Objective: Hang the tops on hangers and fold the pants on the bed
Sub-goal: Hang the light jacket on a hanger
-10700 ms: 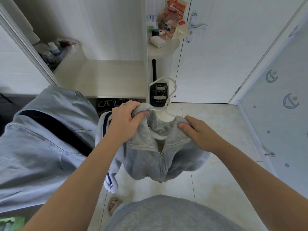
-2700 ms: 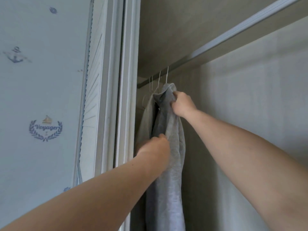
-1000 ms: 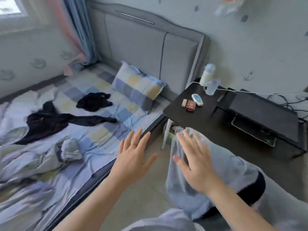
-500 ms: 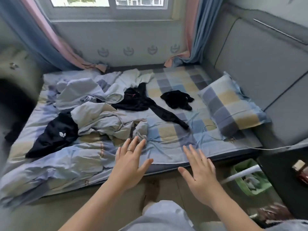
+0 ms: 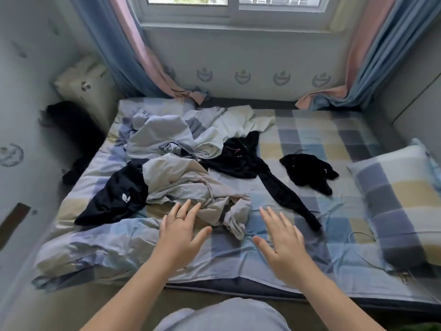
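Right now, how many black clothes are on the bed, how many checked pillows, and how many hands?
Black clothes on the bed: 3 (black garment with a white logo, long black garment, small black garment)
Checked pillows: 1
Hands: 2 (left hand, right hand, both open)
Total: 6
Not counted: the tangled pale heap and a blurred dark shape beside the bed.

Soft daylight from window [image 5: 235,1], blurred warped edges, faint shadows
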Demonstrator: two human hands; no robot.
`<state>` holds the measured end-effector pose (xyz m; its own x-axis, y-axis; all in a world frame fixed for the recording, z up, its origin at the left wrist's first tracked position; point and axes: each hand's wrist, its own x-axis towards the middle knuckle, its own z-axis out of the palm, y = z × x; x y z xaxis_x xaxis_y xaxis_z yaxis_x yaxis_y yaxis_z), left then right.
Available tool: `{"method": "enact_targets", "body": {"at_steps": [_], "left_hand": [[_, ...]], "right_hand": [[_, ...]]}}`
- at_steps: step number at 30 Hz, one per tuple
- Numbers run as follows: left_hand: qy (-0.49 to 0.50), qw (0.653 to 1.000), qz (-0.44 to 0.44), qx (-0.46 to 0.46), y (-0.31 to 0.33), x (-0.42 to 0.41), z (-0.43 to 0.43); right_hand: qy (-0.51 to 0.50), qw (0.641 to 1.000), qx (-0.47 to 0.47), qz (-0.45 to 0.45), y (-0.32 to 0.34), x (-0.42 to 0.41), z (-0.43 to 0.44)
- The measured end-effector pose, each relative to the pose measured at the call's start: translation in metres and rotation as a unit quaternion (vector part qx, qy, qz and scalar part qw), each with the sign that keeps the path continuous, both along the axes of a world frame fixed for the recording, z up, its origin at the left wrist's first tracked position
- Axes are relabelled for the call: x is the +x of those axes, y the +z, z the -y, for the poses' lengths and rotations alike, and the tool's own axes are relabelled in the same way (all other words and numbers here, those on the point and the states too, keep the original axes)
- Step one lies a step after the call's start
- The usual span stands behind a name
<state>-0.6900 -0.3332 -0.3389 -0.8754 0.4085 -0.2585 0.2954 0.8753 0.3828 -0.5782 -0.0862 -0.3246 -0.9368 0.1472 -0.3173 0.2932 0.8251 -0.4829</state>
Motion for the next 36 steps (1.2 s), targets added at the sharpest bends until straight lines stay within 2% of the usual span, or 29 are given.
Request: {"method": "enact_targets", "body": {"at_steps": [9, 16, 22, 25, 31, 33, 36], "left_hand": [[0.013, 0.999, 0.038, -0.029, -0.059, -0.116, 0.002], [-0.043, 0.995, 0.059, -0.071, -0.147, -0.261, 0.039], [-0.099, 0.983, 0.124, -0.096, -0.23, -0.383, 0.073], [-0.121, 0.982, 0.109, -0.101, -0.268, -0.436, 0.062], [-0.129, 0.986, -0.012, -0.101, -0.347, -0.529, 0.01], [-0.123, 0.984, 0.023, -0.128, -0.373, -0.544, 0.002], [-0.13, 0.976, 0.129, -0.118, -0.401, -0.541, 0.003]], "right_hand": [[0.017, 0.999, 0.01, 0.027, -0.041, -0.116, 0.004], [-0.023, 0.997, 0.018, 0.078, -0.153, -0.245, 0.049], [-0.059, 0.984, 0.005, 0.168, -0.235, -0.357, 0.09], [-0.058, 0.979, 0.025, 0.194, -0.27, -0.395, 0.096], [-0.032, 0.982, 0.048, 0.178, -0.356, -0.476, 0.084], [-0.034, 0.981, 0.063, 0.181, -0.388, -0.499, 0.077], [-0.033, 0.975, 0.088, 0.203, -0.426, -0.52, 0.071]]}}
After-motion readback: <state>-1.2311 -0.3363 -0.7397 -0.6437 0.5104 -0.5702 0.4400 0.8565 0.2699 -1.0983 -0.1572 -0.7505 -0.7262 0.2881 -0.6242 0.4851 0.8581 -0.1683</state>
